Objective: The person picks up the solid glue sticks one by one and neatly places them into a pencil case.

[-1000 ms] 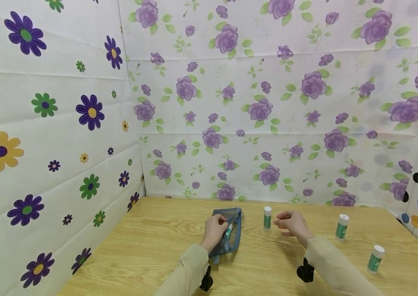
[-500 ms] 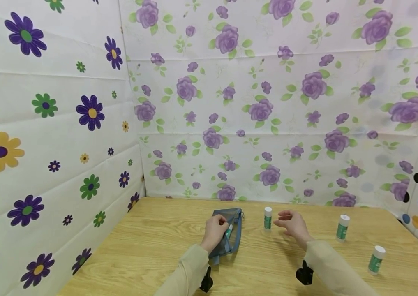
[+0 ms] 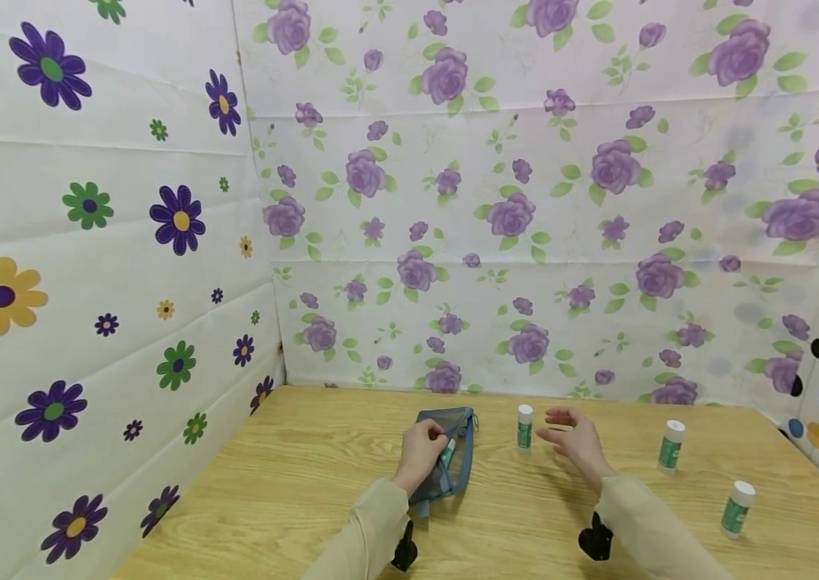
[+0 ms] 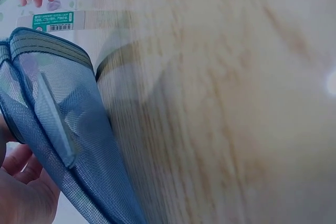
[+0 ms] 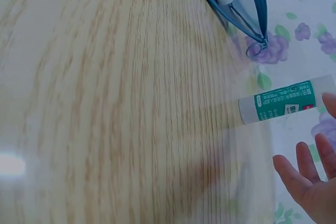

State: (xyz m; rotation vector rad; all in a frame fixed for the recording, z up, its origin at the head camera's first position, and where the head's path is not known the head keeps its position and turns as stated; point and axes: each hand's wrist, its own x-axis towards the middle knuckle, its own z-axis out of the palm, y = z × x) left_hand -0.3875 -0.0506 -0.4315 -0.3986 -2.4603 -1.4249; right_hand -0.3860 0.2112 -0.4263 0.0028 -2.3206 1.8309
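Observation:
My left hand (image 3: 419,453) pinches the edge of a blue mesh zipper pouch (image 3: 444,416), which stands with its mouth open toward the right. Inside it leans a glue stick (image 3: 448,453), its white cap showing in the right wrist view. Just right of the pouch, another glue stick (image 3: 524,432) with a green label and white cap stands upright on the table. My right hand (image 3: 577,445) hovers beside that glue stick, fingers spread and holding nothing. In the left wrist view the pouch (image 4: 86,114) hides part of the left hand's fingers.
Two more upright glue sticks stand at the right, one farther back (image 3: 671,445) and one nearer (image 3: 736,510). The wooden table (image 3: 293,475) meets a flowered cloth wall (image 3: 395,322) at the back and another on the left.
My right hand has shifted very slightly beside the upright glue stick, its lower fingers lifting a little. The left hand and the pouch have stayed in place.

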